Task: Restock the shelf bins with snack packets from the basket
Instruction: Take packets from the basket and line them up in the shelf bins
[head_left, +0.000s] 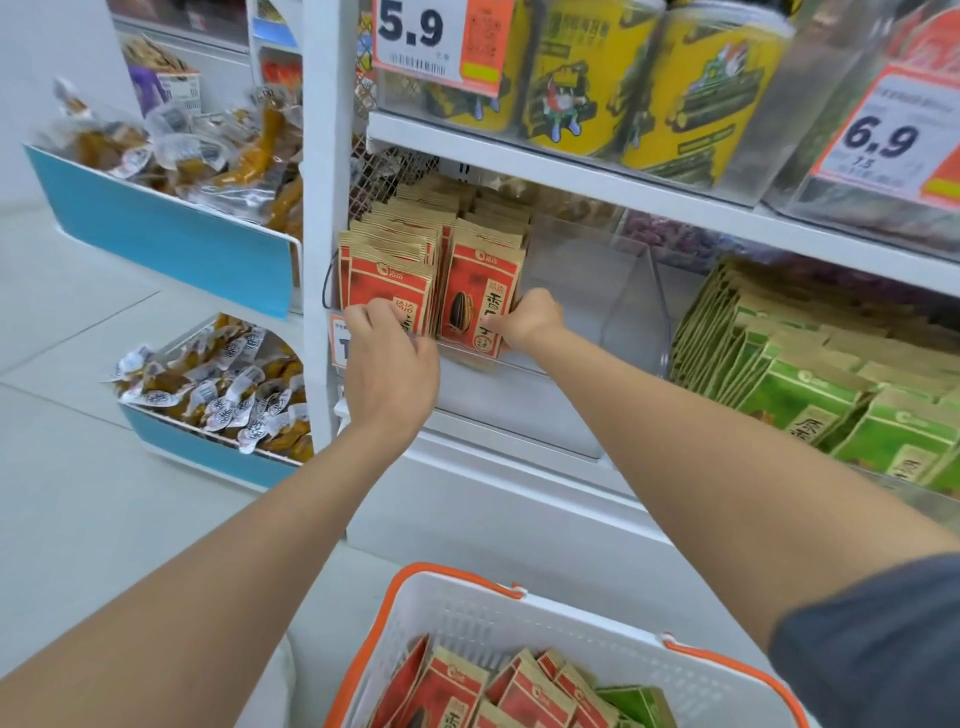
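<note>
Two rows of red sunflower-seed packets (480, 291) stand upright in a clear shelf bin (623, 291). My left hand (389, 358) grips the front of the left row with curled fingers. My right hand (527, 319) pinches the lower right edge of the front packet in the right row. The bin's right part holds nothing. Below, a white basket with orange handles (519, 618) holds several more red packets (530, 696) and a green packet (636, 704).
Green packets (810, 384) fill the bin to the right. Yellow canisters (701, 88) and price tags sit on the shelf above. Blue-fronted bins of wrapped snacks (171, 156) hang on the left, over a pale tiled floor.
</note>
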